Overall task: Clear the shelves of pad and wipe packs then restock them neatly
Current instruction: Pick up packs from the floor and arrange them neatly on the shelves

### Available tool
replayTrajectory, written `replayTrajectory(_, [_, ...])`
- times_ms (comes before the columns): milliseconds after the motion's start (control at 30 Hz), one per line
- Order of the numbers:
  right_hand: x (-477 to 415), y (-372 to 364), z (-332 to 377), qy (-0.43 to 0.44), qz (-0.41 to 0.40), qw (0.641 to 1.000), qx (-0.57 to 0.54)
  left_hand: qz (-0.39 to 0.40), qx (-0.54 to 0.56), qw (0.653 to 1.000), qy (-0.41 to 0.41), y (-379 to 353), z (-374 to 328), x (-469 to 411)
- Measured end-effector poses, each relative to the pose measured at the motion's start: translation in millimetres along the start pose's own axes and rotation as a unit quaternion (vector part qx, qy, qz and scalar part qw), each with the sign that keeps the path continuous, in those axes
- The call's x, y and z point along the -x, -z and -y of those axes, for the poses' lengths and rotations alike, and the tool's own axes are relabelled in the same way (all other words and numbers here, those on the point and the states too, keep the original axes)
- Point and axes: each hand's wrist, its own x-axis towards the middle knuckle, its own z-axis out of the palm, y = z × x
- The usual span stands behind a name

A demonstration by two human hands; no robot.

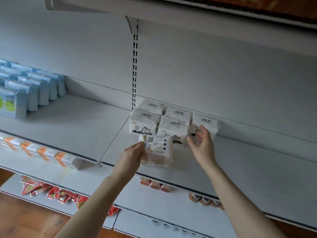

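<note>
The left hand (133,152) had its grip closed on the left edge of a white plastic-wrapped pack with a barcode panel (157,152), over the front of the pale grey metal shelf (240,160), at 6 o'clock from the block of matching white packs (145,120). The right hand (201,143) cupped the rightmost white pack (205,121), its fingers curled on the front face. By my reckoning the free spot lay at 2 o'clock from the held pack, nearer the right hand.
</note>
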Motion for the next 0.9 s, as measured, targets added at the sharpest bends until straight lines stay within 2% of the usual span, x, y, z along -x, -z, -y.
replayTrajectory(67, [13, 6, 2, -0.012, -0.019, 0.999, -0.028, -0.012, 0.036, 0.997, 0.061, 2, -7, 2])
replayTrajectory(133, [23, 13, 7, -0.041, -0.012, 0.995, -0.092, -0.007, 0.134, 0.979, 0.151, 7, -17, 1])
replayTrajectory(200, [32, 19, 14, -0.109, 0.037, 0.975, -0.188, 0.019, 0.319, 0.917, 0.237, 12, -31, 1])
replayTrajectory(300, [43, 25, 23, -0.183, 0.171, 0.928, -0.276, 0.061, 0.532, 0.784, 0.313, 7, -50, 9])
replayTrajectory(400, [53, 29, 29, -0.170, 0.282, 0.885, -0.330, 0.078, 0.622, 0.694, 0.354, -3, -63, 18])
replayTrajectory(467, [59, 31, 34, -0.156, 0.307, 0.871, -0.351, 0.086, 0.636, 0.669, 0.375, -7, -69, 21])
replayTrajectory(533, [59, 36, 37, -0.139, 0.296, 0.873, -0.361, 0.099, 0.623, 0.679, 0.375, -9, -74, 20])
replayTrajectory(667, [46, 58, 34, -0.125, 0.276, 0.887, -0.348, 0.116, 0.486, 0.794, 0.345, -15, -82, 15])
replayTrajectory(700, [42, 65, 32, -0.121, 0.279, 0.894, -0.329, 0.102, 0.484, 0.799, 0.341, -17, -83, 13])
replayTrajectory(800, [35, 85, 25, -0.115, 0.304, 0.912, -0.251, 0.075, 0.538, 0.781, 0.309, -25, -93, 8])
replayTrajectory(900, [35, 95, 12, -0.116, 0.311, 0.922, -0.197, 0.057, 0.527, 0.793, 0.301, -41, -111, 7])
